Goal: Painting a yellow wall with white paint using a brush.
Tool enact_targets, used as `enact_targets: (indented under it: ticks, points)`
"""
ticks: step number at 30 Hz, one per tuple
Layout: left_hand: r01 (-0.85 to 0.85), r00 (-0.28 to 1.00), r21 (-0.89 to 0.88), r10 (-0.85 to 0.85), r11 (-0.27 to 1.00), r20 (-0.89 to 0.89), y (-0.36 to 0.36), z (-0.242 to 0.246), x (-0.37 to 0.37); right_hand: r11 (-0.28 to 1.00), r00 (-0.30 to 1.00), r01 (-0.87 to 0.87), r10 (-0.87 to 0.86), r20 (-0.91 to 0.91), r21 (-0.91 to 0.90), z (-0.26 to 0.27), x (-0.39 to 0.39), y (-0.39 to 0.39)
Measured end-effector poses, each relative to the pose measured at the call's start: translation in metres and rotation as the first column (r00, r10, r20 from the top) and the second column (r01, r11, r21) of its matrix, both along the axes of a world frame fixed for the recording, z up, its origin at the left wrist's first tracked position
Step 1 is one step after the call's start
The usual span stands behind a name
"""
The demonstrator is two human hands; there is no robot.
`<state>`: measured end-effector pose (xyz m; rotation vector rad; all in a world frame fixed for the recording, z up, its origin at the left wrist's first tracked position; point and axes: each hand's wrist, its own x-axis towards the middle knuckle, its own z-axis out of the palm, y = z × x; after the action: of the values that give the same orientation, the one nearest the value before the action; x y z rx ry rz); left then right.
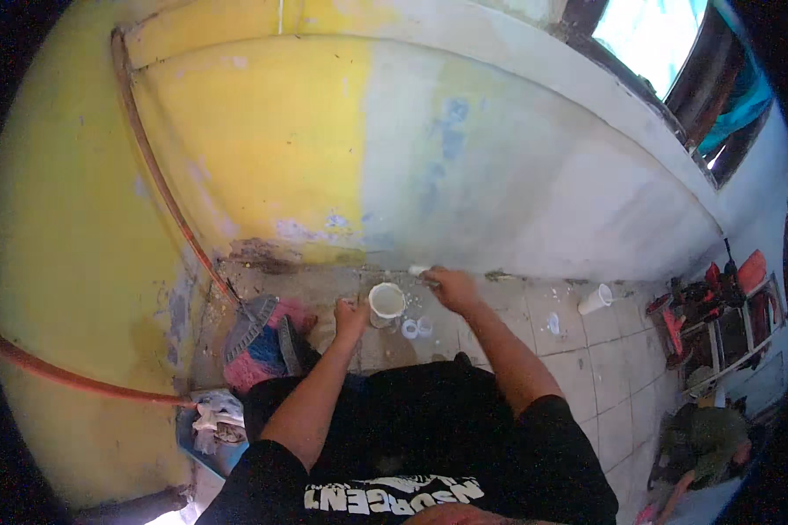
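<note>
My right hand (455,289) grips a small tool with a white working end (420,270), low against the wall's bottom edge; it may be a paint roller or brush. Part of the tool is hidden by my fingers. A round white container (387,300) with pale contents, perhaps paint, is in front of me. My left hand (351,319) is curled close to the container's left side. Whether the fingers grip it cannot be made out. Two small whitish cups or lids (410,329) lie on the tiled floor (499,328) just below the container.
Two orange-handled poles (164,184) lean at the left, near pink and blue broom bristles (256,361) and a blue dustpan (220,453) with plastic waste. A white cylindrical container (595,299) is at right. Beyond are a rack (729,348) with red and black items and another person (706,446).
</note>
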<state>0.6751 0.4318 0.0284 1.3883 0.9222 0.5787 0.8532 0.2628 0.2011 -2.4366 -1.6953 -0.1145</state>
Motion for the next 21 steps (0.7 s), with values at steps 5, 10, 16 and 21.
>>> enact_targets:
  ticks: [5,10,16,21]
  points:
    - [-0.068,0.988,0.12,0.083,0.99,-0.129,-0.002,0.014,0.004,0.932,0.999,0.007,-0.026,0.047,0.363,0.163,0.029,0.003]
    - [-0.092,0.995,0.038,0.093,0.995,-0.024,-0.009,0.03,0.0,0.781,0.934,-0.204,-0.024,0.356,0.589,0.292,-0.005,-0.022]
    - [-0.074,0.997,0.034,0.073,0.997,0.035,-0.01,0.042,-0.006,0.801,0.754,-0.338,-0.083,0.651,0.494,0.207,-0.005,-0.002]
    - [-0.062,0.998,0.025,0.061,0.998,0.034,-0.007,0.035,-0.005,0.965,0.875,-0.25,0.193,0.444,0.075,0.1,-0.02,-0.011]
